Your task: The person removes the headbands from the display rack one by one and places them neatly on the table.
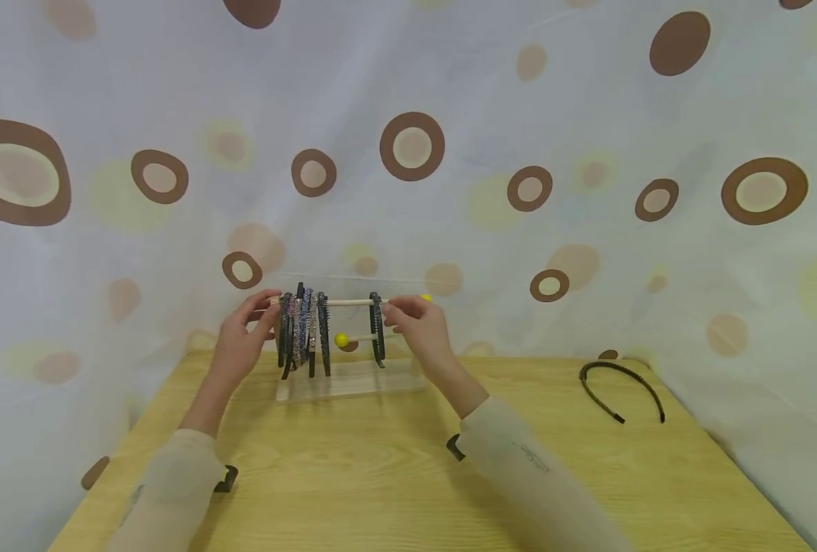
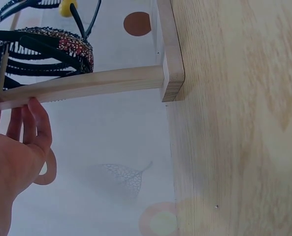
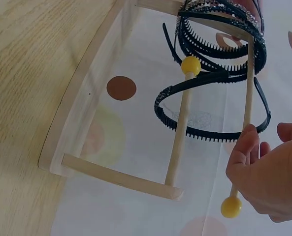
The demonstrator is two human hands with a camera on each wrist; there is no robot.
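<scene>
A wooden headband stand (image 1: 353,381) stands at the back of the table, with two rods and yellow ball ends. My left hand (image 1: 239,337) grips the top of its left post (image 2: 106,83), fingers bent over the wood. On the upper rod (image 1: 349,303), several dark and glittery headbands (image 1: 305,330) hang bunched beside that hand. One black headband (image 3: 212,135) hangs apart, farther right. Right beside it, my right hand (image 3: 269,169) holds the upper rod, thumb across it, fingertips close against the headband. The yellow ball (image 3: 231,207) shows past the fingers.
Another black headband (image 1: 622,366) lies on the right part of the wooden table (image 1: 353,475). The lower rod (image 3: 180,132) sticks out from the stand's short right post (image 3: 118,177). A patterned cloth (image 1: 477,92) hangs behind the table.
</scene>
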